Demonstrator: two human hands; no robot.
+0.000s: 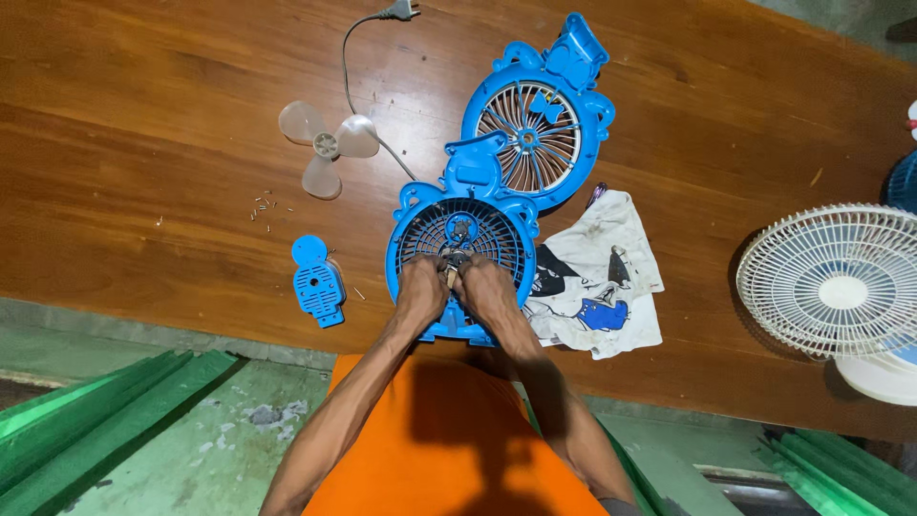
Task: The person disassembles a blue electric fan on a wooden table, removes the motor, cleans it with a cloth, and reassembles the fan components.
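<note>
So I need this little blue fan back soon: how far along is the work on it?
The fan is well apart: front grille, blade and a small blue cover lie loose on the table. Left hand and right hand grip a small part at the middle of the rear housing. Nothing is refitted yet.

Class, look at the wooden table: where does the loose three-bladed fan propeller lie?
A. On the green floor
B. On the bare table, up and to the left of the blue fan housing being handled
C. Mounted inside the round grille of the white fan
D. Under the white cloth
B: the pale propeller lies loose on the wooden table, up and left of the blue fan housing that both hands touch.
</note>
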